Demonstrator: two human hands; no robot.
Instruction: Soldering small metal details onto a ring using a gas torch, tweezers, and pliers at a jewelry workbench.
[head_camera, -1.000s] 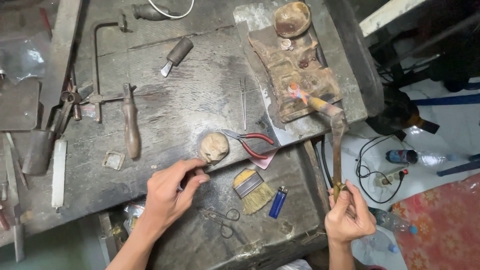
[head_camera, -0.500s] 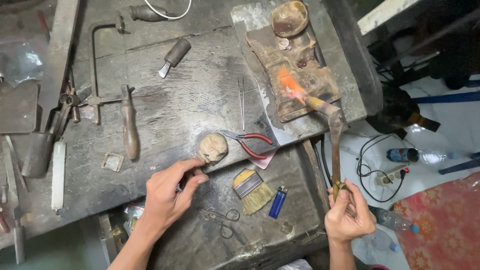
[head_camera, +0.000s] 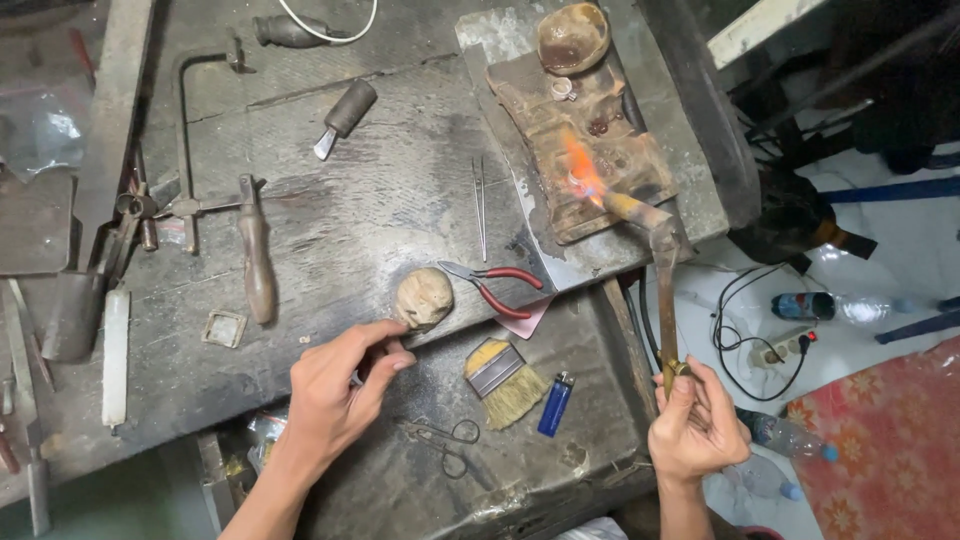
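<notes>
Head view: a gas torch (head_camera: 662, 290) is gripped at its base by the right hand (head_camera: 697, 428), fingers clenched around it, its orange flame (head_camera: 580, 172) played on the scorched soldering block (head_camera: 575, 135). The left hand (head_camera: 335, 390) is pinched, apparently on something small, just beside a pale lump (head_camera: 423, 298). Red-handled pliers (head_camera: 497, 284) and a brush (head_camera: 502, 380) lie nearby.

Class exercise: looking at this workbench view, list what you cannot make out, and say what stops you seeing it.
1. Head view: whatever the left hand pinches is hidden by its curled fingers.
2. The torch valve end is covered by the right hand.
3. The piece under the flame is washed out by glare.
4. Tools at the left edge, such as the file, are cut off by the frame.
</notes>
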